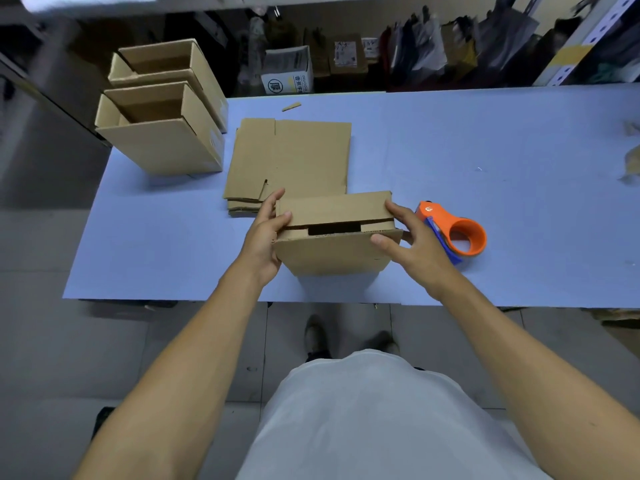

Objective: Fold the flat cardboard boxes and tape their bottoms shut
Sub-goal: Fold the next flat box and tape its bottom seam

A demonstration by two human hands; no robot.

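A brown cardboard box [334, 252] stands on the blue table [485, 150] near its front edge, its bottom flaps folded up top with a dark gap between them. My left hand [265, 237] grips the box's left end, thumb on the far flap. At the right end my right hand [412, 244] holds the box, thumb on the near flap and fingers round the corner. A stack of flat cardboard boxes [294, 157] lies just behind. An orange tape dispenser [457, 232] sits on the table right of my right hand.
Two folded boxes [162, 133], open side up, stand at the table's far left corner. A small cardboard scrap [291, 106] lies near the far edge. Shelves with bags and cartons run behind the table. Crumpled scraps lie at the right edge.
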